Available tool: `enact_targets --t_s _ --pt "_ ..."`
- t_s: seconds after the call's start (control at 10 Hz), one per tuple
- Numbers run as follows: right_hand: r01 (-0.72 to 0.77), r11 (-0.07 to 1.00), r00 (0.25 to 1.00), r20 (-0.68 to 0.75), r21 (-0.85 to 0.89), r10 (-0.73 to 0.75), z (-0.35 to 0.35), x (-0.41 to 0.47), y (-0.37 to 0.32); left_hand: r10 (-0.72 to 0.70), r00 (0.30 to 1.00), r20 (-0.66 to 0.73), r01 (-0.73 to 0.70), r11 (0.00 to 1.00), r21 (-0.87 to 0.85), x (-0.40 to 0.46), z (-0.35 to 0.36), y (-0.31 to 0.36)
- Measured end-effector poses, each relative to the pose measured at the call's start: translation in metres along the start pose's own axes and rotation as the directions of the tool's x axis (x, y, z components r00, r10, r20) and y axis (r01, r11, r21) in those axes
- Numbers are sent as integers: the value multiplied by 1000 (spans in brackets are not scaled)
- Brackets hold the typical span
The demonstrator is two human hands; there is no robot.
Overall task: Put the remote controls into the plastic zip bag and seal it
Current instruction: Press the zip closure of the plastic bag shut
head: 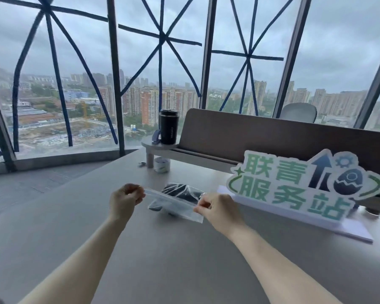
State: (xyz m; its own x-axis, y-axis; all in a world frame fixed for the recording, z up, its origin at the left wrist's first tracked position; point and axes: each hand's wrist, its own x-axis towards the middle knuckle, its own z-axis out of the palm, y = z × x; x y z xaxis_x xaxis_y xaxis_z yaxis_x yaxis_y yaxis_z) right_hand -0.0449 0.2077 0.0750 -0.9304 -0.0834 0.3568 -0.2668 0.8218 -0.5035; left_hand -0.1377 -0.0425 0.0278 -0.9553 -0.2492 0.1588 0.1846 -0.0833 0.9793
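Observation:
A clear plastic zip bag (173, 204) is stretched just above the grey table (184, 260), its zip strip running between both hands. Dark remote controls (181, 190) show through the plastic on the bag's far side. My left hand (124, 200) pinches the left end of the zip strip with thumb and fingers. My right hand (217, 209) pinches the right end, near the bag's corner. Whether the zip is pressed closed along its length cannot be told.
A white and green cut-out sign (303, 185) stands on the table right of my right hand. Behind it runs a brown divider panel (272, 137). A black tumbler (168, 126) sits on a small round shelf, a tape roll (162, 165) beneath it.

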Motion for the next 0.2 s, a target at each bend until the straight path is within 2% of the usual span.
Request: enact_targets --t_s 0.1,0.2 --pt "-39 998 994 100 55 33 2 -23 -1 -29 999 33 26 996 82 -17 -12 -13" --pt "-81 988 996 -31 128 86 -23 -58 2 -5 1000 -18 10 965 262 -49 -33 -15"
